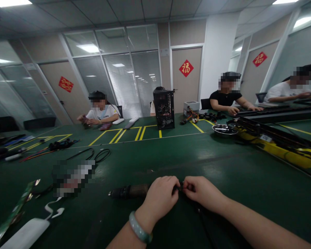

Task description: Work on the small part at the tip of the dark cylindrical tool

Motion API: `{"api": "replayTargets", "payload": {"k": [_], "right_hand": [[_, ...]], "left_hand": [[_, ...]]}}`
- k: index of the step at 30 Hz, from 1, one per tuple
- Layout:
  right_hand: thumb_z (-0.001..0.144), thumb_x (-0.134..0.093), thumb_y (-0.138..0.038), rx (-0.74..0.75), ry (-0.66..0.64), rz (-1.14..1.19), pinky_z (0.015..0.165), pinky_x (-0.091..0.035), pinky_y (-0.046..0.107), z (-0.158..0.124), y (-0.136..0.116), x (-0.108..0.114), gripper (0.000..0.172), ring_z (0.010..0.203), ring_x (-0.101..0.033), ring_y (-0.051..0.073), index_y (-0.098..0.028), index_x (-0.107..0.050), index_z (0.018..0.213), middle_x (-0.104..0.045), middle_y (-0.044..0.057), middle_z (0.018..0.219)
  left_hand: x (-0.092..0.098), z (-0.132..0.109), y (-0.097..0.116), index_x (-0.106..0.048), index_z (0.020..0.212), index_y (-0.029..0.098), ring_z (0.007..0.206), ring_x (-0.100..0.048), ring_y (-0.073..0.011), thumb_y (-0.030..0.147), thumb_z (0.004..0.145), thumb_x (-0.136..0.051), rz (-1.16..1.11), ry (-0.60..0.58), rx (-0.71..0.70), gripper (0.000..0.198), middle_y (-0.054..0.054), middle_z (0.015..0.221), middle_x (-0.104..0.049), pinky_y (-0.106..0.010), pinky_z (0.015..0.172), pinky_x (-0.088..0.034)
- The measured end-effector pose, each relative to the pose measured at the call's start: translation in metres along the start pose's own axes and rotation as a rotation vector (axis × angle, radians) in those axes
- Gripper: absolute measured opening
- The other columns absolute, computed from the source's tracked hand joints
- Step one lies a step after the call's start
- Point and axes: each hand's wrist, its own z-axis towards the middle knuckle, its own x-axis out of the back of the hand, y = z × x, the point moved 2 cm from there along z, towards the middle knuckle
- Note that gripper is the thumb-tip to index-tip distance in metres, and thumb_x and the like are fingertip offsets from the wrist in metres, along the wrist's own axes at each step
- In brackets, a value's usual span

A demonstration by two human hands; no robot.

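My left hand (162, 195), with a pale green bangle on its wrist, is closed around the end of a dark cylindrical tool (129, 191) that lies on the green table (171, 155). My right hand (200, 192) meets it fingertip to fingertip and pinches a small dark part (180, 188) between the two hands. What that part is stays too small to tell. A thin black cable (200, 216) runs back under my right forearm.
A white device (28, 233) and a circuit strip (18, 207) lie at the near left, black cable loops (98, 154) beyond. A black computer case (164, 109) stands mid-table, a metal bowl (221, 129) and a long black-and-yellow rail (274, 138) at right. Three people sit at the far side.
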Motion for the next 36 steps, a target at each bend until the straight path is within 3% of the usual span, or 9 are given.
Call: {"api": "replayTargets", "payload": {"k": [20,32,36], "right_hand": [[0.084,-0.056,-0.022,-0.027,0.014,0.062,0.055,-0.037,0.02,-0.0009,-0.0013,0.0012,0.009,0.061,-0.057,0.012,-0.019,-0.063,0.081,-0.063,-0.002,0.069],[0.085,-0.058,-0.025,-0.016,0.001,0.049,0.054,-0.036,0.02,-0.0011,-0.0025,-0.0002,0.009,0.061,-0.057,0.012,-0.02,-0.065,0.082,-0.065,-0.003,0.07],[0.084,-0.058,-0.024,-0.023,0.008,0.036,0.054,-0.036,0.02,0.0,-0.002,-0.0004,0.009,0.061,-0.057,0.012,-0.02,-0.065,0.082,-0.065,-0.002,0.07]], "left_hand": [[0.0003,0.0004,0.0007,-0.057,0.094,0.023,0.092,-0.057,-0.0195,0.019,0.084,-0.059,0.027,-0.016,0.037,0.012,0.001,0.095,-0.062,-0.034,0.082,-0.043],[0.001,-0.0011,0.0008,-0.059,0.098,0.025,0.098,-0.056,-0.0186,0.015,0.084,-0.057,0.011,-0.021,-0.021,0.017,0.002,0.102,-0.063,-0.033,0.089,-0.041],[0.0019,-0.0005,0.0022,-0.057,0.1,0.023,0.101,-0.057,-0.0208,0.018,0.083,-0.06,0.009,-0.02,0.026,0.018,-0.001,0.108,-0.062,-0.036,0.092,-0.042]]}}
